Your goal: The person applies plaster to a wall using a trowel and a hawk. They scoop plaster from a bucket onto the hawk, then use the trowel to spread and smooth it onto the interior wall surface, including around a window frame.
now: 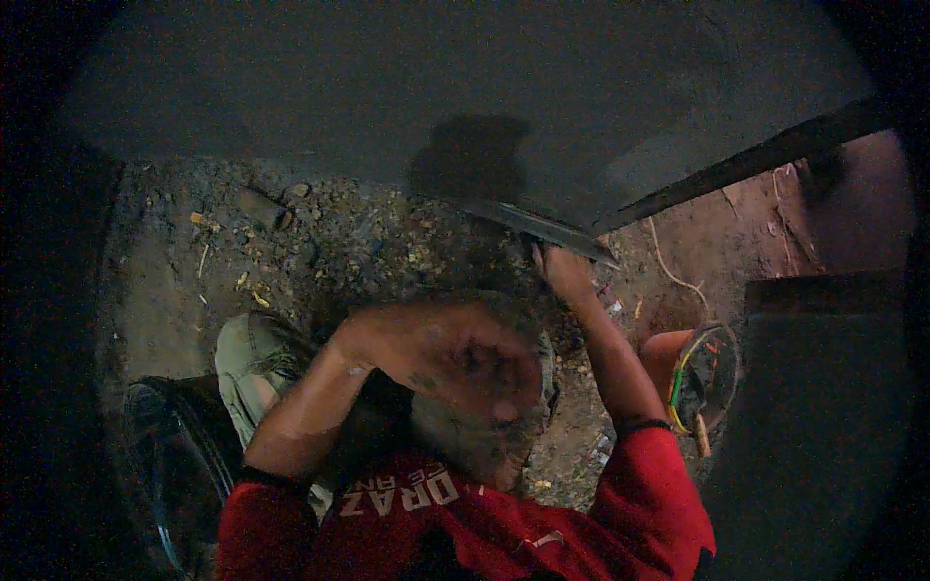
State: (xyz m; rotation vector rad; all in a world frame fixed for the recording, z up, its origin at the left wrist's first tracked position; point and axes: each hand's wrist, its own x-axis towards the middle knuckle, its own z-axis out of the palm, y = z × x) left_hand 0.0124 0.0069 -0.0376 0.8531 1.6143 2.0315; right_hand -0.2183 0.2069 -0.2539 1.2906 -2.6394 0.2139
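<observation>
Two hands in view, both the person's own. R hand [567, 274] is grasping 1 long flat tool [547, 230], which sits just above it & slants from upper L down to lower R. Tool is up by 1 big dark grey surface [320, 87] beyond the R hand; can't tell if they touch. One dark shadow [470, 155] lies on that surface, up-L of the R hand.

L hand [455, 353] is below & L of the R hand, fingers curled in; can't tell if it's holding anything, too dim & blurry there. Two forearms, 2 red sleeves w/ dark cuffs, 1 red shirt [407, 504] below both hands.

Ground [160, 290] beyond the L hand has rubble [339, 228], too many bits to count, plus a few yellowish scraps. L of the L hand: 1 pale green item [254, 353], clothing or footwear, can't tell which; further L & lower, 1 black rounded thing [155, 426], kind unclear.

R of & below the R hand: 1 orange-red bucket [659, 358] w/ a yellow-green edge, approx 1 wooden stick [703, 438] by its lower side. One pale cord [668, 259] runs btwn the bucket & the area R of the R hand. Far R: 1 dark block [823, 378].
</observation>
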